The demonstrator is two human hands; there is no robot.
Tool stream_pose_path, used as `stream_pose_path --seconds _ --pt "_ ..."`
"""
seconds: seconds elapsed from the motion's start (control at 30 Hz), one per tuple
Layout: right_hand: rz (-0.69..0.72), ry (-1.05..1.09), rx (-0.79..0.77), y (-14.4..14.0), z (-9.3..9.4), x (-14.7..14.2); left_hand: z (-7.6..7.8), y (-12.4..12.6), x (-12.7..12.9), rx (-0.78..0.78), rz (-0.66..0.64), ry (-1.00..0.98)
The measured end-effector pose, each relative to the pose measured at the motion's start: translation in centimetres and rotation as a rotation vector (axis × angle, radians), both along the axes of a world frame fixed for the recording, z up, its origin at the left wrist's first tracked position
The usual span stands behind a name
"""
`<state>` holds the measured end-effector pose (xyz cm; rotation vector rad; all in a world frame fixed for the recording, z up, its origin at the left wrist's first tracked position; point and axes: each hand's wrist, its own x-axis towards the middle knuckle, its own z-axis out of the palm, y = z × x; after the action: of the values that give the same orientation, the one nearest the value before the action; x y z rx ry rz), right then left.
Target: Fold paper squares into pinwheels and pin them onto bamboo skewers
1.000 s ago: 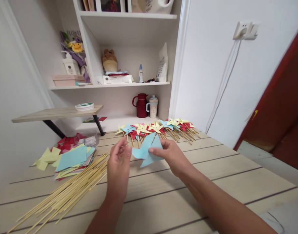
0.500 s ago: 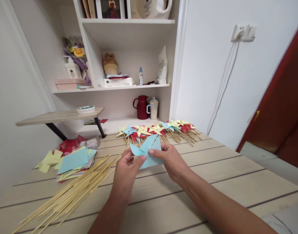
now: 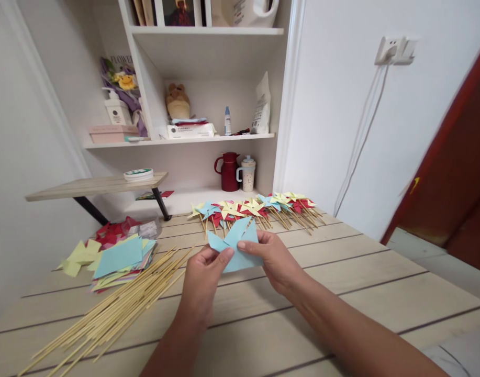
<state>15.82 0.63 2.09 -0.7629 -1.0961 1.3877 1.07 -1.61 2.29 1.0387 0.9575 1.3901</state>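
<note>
Between my two hands, above the slatted table (image 3: 287,335), is a light blue paper pinwheel piece (image 3: 240,235) with cut flaps, some of them bent toward its middle. My left hand (image 3: 206,269) pinches its left side, the thumb lying on the front. My right hand (image 3: 273,256) grips the right side, its thumb pressed near the centre. Fingers behind the paper are partly hidden. Just beyond it lie several finished pinwheels (image 3: 231,210) in yellow, blue and red on thin sticks.
Loose wooden sticks (image 3: 118,309) lie in a pile at left. Behind them sit stacked coloured paper squares (image 3: 120,257) and a yellow cut paper (image 3: 79,257). A small raised stand (image 3: 94,186), a red jug (image 3: 229,173) and a cup (image 3: 247,174) are at the back.
My left thumb and the blue paper's left flap have shifted slightly; that flap looks a little flatter. Both hands keep their hold.
</note>
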Motion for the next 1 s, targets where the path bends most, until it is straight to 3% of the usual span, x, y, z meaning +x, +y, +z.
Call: stream_pose_path --seconds 0.27,0.5,0.8,1.0 --pt "-0.003 -0.059 0.029 0.1 -0.7 -0.4 -0.5 0.2 0.0 -0.041 0.041 -0.03" --pt "-0.212 -0.197 0.303 0.3 0.3 1.0 -0.5 1.4 -1.8 -0.113 0.062 -0.159" --pt "0.076 -0.305 0.261 0.0 0.6 1.8 -0.2 1.2 -2.1 -0.133 -0.03 -0.179" --pt "0.086 -0.402 0.329 0.6 0.0 1.9 -0.1 1.0 -2.1 -0.13 -0.128 -0.203"
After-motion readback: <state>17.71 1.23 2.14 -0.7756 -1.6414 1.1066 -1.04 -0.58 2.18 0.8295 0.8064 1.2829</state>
